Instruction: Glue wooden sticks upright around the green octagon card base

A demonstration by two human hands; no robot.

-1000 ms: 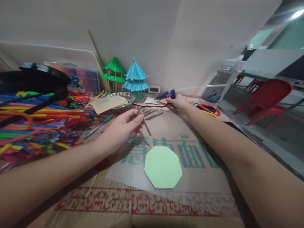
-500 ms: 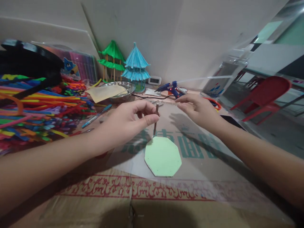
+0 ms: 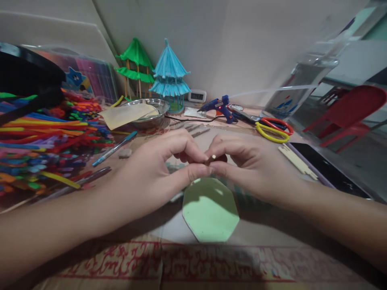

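Observation:
Both hands meet just above the far edge of a pale green octagonal board [image 3: 211,213], which lies flat on the table. Between its thumb and fingers my left hand [image 3: 178,161] pinches a short brown stick [image 3: 211,160] with a pale tip. My right hand [image 3: 238,161] pinches the same stick from the other side, fingertips touching those of the left. Several brown sticks [image 3: 199,132] lie behind the hands, partly hidden by them.
Pipe cleaners [image 3: 45,141] pile up at left, near a blue pen [image 3: 115,148]. Behind stand green [image 3: 136,60] and blue [image 3: 169,72] pagoda models, a metal bowl [image 3: 161,105] and a glue gun [image 3: 216,105]. Scissors [image 3: 273,131], pale sticks [image 3: 298,162] and a phone [image 3: 329,171] are right.
My right hand has moved left and closed on the stick, which was upright in my left hand and now tilts toward the camera. The view has shifted slightly.

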